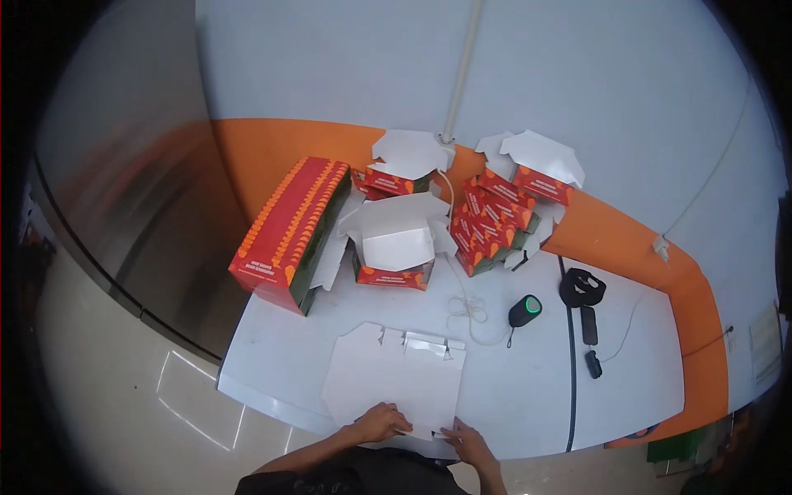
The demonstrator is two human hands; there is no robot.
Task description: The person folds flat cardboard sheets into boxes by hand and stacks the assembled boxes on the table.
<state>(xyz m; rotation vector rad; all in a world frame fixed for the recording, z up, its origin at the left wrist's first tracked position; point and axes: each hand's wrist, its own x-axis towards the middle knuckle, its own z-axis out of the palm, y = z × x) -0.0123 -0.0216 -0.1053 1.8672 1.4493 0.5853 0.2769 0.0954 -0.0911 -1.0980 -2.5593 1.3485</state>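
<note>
An unfolded cardboard box [392, 371], white inner side up, lies flat on the near part of the white table, its cut tabs and a folded strip along the far edge. My left hand [384, 423] is at its near edge, fingers bent and closed against the board. At the near right corner, my right hand [469, 441] pinches the edge between thumb and fingers, by a small flap. What lies under the fingers of both hands is hidden.
A large red box [290, 227] stands at the back left of the table [520, 388]. Beside it are an open box [396, 247] and stacked red boxes [495, 214]. Further right lie a black speaker [525, 310], a black strap [582, 287], small black devices [589, 326] and a cable [571, 371].
</note>
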